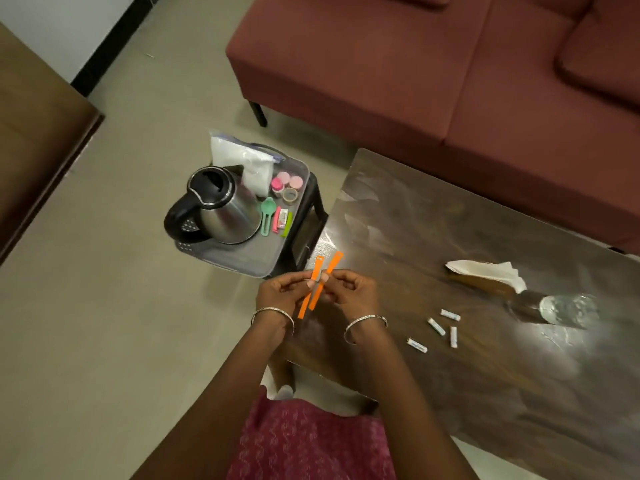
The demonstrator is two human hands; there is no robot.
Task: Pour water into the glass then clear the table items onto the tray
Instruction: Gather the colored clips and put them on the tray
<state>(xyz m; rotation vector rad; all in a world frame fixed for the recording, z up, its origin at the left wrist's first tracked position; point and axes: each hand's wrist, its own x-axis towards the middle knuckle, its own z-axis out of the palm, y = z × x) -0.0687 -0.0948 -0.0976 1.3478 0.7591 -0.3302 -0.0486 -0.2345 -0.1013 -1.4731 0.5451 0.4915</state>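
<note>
A: What are the hands doing?

B: The left hand [280, 289] and the right hand [349, 289] are both pinching two orange strips [316, 271], with fingers curling round them. They are holding them over the table [433, 220] edge, near the tray [249, 254].

A: What is sitting on the tray?

B: The kettle [225, 209] is standing there, with a bag [246, 164] and a green spoon [267, 211] beside it.

A: Where is the glass?

B: The glass [568, 310] is standing on the table, well apart from the hands. A tissue [485, 270] is lying near it. Four small packets [436, 326] are lying between the glass and the hands.
</note>
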